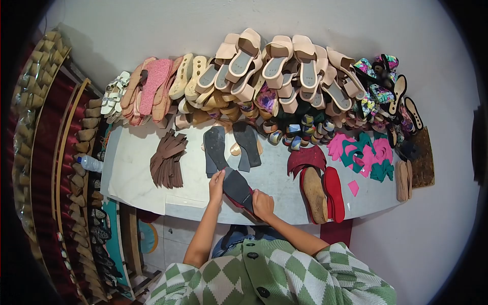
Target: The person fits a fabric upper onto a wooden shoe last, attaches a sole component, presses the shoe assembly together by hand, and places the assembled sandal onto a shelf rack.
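Note:
Both my hands hold a dark shoe sole (237, 187) over the front part of the table, its dark underside facing up and a red edge showing along its lower side. My left hand (216, 187) pinches its left side near the middle. On the right, my right hand (262, 204) grips the heel end. Just beyond lie more dark soles, one (215, 144) overlapping the held one in this view and another (247, 145) to its right. A red insole (333, 194) and a tan shoe last (314, 195) rest side by side to the right.
Finished beige sandals (274, 58) are piled along the wall. Brown strips (169, 158) lie fanned on the left of the table (134, 168). Red pieces (306, 160) and pink and green cutouts (363, 155) lie right. A bottle (90, 163) and racks of lasts (81, 198) stand left.

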